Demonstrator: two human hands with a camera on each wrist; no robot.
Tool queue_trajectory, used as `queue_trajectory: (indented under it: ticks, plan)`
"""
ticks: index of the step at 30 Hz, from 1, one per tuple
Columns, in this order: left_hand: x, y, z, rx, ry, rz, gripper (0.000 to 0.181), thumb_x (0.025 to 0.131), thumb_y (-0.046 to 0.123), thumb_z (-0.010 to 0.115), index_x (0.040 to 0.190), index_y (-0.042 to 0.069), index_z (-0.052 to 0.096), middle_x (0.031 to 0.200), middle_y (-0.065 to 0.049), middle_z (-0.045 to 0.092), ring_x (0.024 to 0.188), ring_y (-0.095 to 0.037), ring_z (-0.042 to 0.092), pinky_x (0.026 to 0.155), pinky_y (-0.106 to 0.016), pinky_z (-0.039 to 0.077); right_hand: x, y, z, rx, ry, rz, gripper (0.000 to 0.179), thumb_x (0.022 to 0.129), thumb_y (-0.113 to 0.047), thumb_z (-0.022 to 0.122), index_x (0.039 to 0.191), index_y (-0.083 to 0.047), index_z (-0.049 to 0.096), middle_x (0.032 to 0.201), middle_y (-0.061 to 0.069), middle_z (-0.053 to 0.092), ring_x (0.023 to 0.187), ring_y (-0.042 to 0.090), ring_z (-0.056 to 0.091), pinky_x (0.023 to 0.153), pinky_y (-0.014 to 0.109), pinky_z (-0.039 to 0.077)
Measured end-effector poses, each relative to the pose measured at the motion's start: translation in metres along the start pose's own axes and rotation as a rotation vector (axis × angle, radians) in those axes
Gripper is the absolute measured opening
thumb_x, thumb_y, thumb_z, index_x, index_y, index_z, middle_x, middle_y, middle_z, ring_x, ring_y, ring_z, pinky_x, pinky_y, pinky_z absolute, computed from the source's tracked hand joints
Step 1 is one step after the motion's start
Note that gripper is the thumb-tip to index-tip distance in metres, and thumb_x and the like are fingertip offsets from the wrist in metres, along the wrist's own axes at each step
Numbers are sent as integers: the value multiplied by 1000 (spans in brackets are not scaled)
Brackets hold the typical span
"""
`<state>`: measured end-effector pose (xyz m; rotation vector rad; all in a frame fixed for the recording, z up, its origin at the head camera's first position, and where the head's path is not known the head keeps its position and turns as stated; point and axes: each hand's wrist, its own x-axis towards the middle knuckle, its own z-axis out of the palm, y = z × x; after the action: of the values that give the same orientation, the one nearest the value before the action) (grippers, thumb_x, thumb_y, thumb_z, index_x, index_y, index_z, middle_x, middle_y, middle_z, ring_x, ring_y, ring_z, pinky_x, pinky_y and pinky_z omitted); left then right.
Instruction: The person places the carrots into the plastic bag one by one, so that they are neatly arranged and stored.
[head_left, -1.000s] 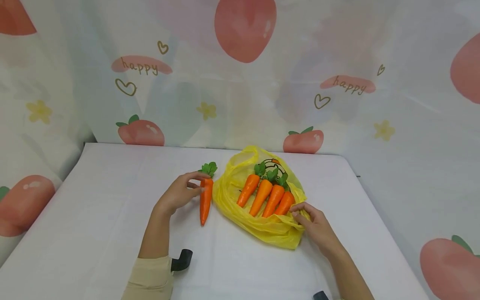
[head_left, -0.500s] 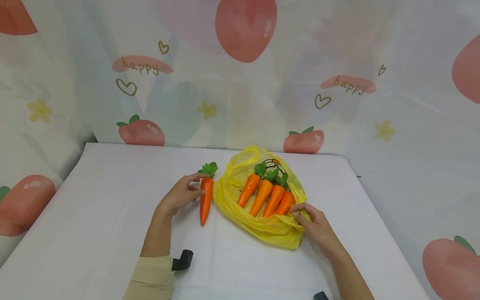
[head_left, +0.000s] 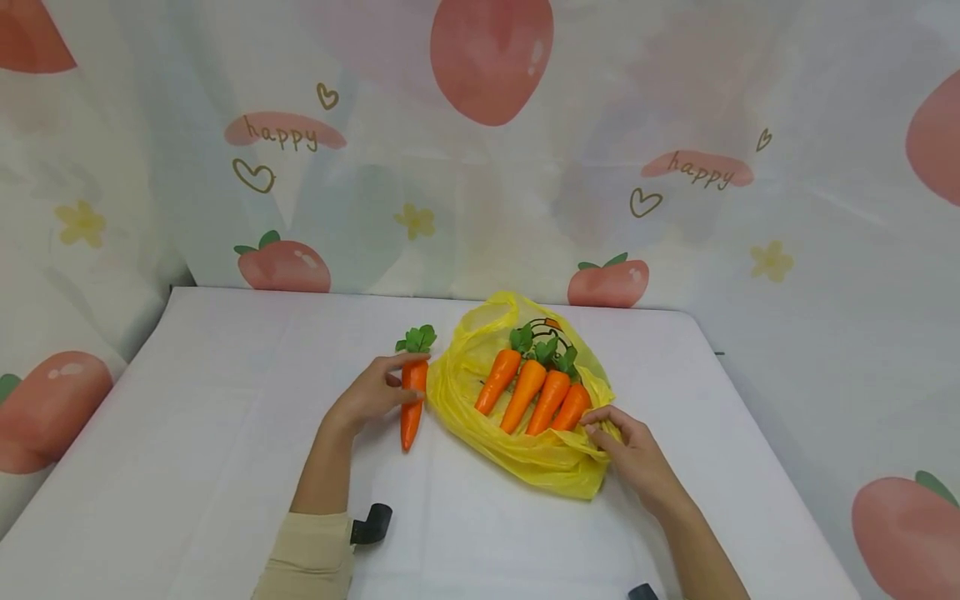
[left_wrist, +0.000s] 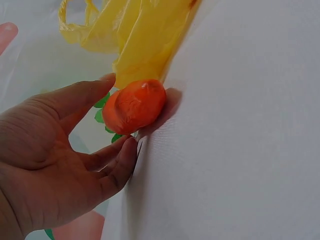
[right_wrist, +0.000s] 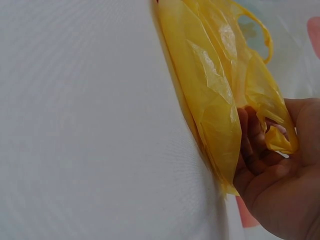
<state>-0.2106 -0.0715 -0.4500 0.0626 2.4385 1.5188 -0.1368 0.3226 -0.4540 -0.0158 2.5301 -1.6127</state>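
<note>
An orange carrot [head_left: 409, 427] with green leaves lies on the white table, left of an open yellow plastic bag [head_left: 517, 465]. My left hand [head_left: 371, 392] reaches over this carrot, its digits lying to both sides of it; in the left wrist view the carrot's tip [left_wrist: 140, 105] shows between thumb and fingers. How firmly they press is unclear. Several more carrots [head_left: 522, 395], side by side with leaves pointing away, lie in the bag's mouth. At the bag's right edge, my right hand [head_left: 637, 454] grips the thin plastic, some fingers hidden behind it in the right wrist view.
The white table [head_left: 225, 450] reaches back to a printed cloth backdrop [head_left: 495, 200] with fruit and "happy" lettering. A bag handle loop [right_wrist: 267, 45] stands up at the bag's far side. Black camera mounts [head_left: 372, 524] stick out from the wrists.
My left hand has moved slightly right, from the carrot's left side to over and around it. The carrot, the bag and my right hand stay nearly still.
</note>
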Motion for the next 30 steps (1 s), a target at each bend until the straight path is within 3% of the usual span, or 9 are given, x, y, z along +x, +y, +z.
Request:
queue_trajectory:
  ticks: [13,20,30]
  plan:
    - [0,3,6,66,51,-24,58,86,6,82,139,23,67,130,-14,54,110,-34,52,83,-40,54,0,-2,-1,-10,5,-5,20,106,-17,59,119,-3,66,116,13,59,110,28,49,85,23,50]
    - [-1,3,5,41,76,3,60,85,0,81,139,22,66,140,-14,49,119,-36,51,92,-47,54,-1,-2,-1,1,1,-27,22,106,-16,59,121,-2,65,117,13,59,108,26,49,83,22,50]
    - [-4,1,-7,-11,135,19,61,89,-5,76,143,19,62,151,-16,38,119,-39,53,88,-45,58,-1,0,0,-3,1,-19,22,106,-16,59,122,-2,65,117,12,59,108,26,49,84,23,50]
